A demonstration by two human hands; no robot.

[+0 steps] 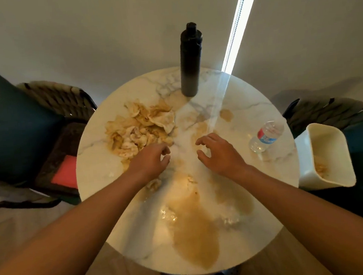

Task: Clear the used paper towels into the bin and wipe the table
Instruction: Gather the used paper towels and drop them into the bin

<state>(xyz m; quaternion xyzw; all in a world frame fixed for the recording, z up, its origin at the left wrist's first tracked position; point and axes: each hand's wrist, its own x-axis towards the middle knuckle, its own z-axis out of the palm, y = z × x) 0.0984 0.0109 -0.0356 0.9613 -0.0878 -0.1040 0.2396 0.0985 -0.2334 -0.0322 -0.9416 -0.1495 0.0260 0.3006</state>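
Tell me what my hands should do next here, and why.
Probably close the left hand on the pile of stained paper towels right by its fingers and carry a bunch to the white bin on the right. Both hands look loosely curled and hold nothing, the right hand over bare table, and the brown spill can hardly be wiped with the pile still there.

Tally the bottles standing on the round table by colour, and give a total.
Black bottle: 1
Clear plastic bottle: 1
Total: 2
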